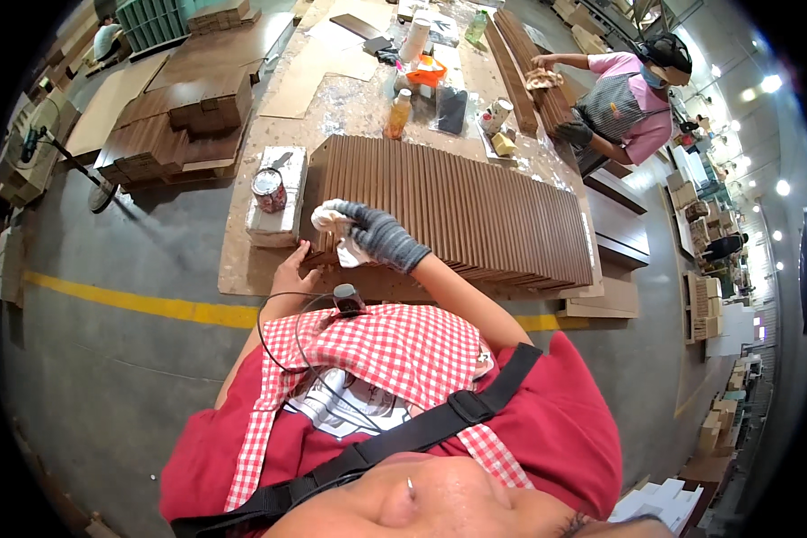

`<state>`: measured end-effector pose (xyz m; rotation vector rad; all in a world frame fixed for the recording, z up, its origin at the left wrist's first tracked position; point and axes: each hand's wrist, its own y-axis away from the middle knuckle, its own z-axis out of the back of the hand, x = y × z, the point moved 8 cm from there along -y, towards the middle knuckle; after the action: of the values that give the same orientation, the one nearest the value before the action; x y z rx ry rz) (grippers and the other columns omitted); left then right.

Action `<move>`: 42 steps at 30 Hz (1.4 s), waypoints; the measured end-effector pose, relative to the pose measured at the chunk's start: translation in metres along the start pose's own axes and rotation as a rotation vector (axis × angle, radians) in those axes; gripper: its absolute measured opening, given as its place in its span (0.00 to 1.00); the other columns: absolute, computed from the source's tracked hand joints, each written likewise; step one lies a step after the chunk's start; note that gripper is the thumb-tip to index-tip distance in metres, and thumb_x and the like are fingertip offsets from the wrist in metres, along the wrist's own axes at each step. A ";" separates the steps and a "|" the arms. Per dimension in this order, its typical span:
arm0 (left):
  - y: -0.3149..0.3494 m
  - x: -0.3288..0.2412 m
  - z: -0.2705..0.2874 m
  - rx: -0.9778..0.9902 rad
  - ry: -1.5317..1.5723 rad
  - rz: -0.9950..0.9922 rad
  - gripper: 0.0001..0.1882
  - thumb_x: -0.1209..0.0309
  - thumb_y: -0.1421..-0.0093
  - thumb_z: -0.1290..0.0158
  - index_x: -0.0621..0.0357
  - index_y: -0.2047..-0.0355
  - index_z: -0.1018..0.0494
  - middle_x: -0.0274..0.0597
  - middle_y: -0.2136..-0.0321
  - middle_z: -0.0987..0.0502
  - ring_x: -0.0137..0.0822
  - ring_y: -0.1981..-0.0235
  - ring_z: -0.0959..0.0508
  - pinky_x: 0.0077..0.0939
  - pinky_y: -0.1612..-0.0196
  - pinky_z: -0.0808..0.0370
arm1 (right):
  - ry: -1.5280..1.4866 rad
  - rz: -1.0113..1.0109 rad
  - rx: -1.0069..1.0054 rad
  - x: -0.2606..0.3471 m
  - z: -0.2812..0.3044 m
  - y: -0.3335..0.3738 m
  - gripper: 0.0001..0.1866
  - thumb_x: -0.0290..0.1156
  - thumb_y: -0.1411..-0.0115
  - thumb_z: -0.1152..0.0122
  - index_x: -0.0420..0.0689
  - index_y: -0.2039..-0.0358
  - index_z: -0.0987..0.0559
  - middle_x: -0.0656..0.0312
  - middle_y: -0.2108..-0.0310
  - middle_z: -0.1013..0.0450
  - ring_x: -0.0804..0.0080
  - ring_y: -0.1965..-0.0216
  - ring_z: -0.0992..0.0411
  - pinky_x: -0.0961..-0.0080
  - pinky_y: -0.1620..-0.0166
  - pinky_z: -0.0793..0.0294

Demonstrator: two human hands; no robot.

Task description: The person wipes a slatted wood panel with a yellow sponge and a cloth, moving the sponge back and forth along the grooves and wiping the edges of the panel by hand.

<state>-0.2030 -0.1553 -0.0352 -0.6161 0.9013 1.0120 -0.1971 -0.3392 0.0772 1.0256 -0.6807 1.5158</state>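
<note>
A long row of brown wooden boards (448, 202), stood on edge and packed side by side, lies along the front of the worktable (350, 285). My right hand (381, 235), in a grey knit glove, grips a white cloth (332, 220) over the left end of the row. Bare, my left hand (291, 269) rests at the row's near left corner, its fingers stretched out against the boards. Beside it, an open can (269, 190) with dark stains stands on a white, paint-marked block (282, 229).
Across the table, a co-worker (632, 103) wipes long brown boards (551, 90). An amber bottle (398, 115), an orange item (428, 70) and a stained can (496, 115) stand behind the row. Stacked brown panels (179, 117) sit on the floor to the left.
</note>
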 end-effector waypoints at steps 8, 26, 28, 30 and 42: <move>0.015 -0.022 0.005 0.043 -0.066 0.107 0.34 0.70 0.51 0.44 0.59 0.41 0.37 0.58 0.45 0.32 0.49 0.43 0.31 0.32 0.43 0.32 | 0.753 0.187 -0.053 -0.023 -0.057 -0.022 0.23 0.28 0.39 0.52 0.55 0.42 0.31 0.55 0.36 0.43 0.56 0.37 0.42 0.58 0.36 0.45; 0.063 -0.026 0.024 -0.061 0.062 0.250 0.35 0.76 0.50 0.50 0.41 0.38 0.37 0.39 0.39 0.35 0.36 0.38 0.35 0.26 0.40 0.36 | -0.345 -0.268 0.137 -0.055 0.030 -0.207 0.15 0.29 0.34 0.56 0.37 0.52 0.26 0.58 0.59 0.23 0.69 0.59 0.30 0.70 0.55 0.32; 0.066 -0.023 0.027 -0.087 0.080 0.257 0.36 0.77 0.50 0.51 0.41 0.38 0.37 0.38 0.39 0.35 0.36 0.38 0.35 0.25 0.40 0.36 | -0.249 -0.169 0.142 -0.029 0.023 -0.199 0.15 0.31 0.35 0.54 0.39 0.52 0.25 0.60 0.53 0.25 0.68 0.56 0.31 0.70 0.54 0.33; 0.050 -0.031 0.025 -0.054 0.098 0.204 0.36 0.78 0.50 0.52 0.40 0.38 0.37 0.36 0.39 0.36 0.35 0.38 0.35 0.25 0.40 0.37 | 0.368 0.064 0.076 -0.063 0.023 -0.202 0.18 0.28 0.37 0.54 0.47 0.46 0.28 0.60 0.50 0.26 0.63 0.60 0.26 0.72 0.59 0.23; 0.080 0.019 0.015 -0.026 0.619 0.517 0.31 0.85 0.47 0.63 0.58 0.40 0.36 0.43 0.48 0.26 0.31 0.48 0.27 0.19 0.48 0.30 | 0.813 0.566 0.362 0.017 -0.114 0.000 0.23 0.27 0.40 0.51 0.62 0.45 0.28 0.61 0.42 0.36 0.62 0.43 0.35 0.67 0.41 0.36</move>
<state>-0.2658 -0.1011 -0.0464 -0.7538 1.6524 1.3185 -0.2235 -0.2335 0.0408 0.3767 -0.1010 2.4013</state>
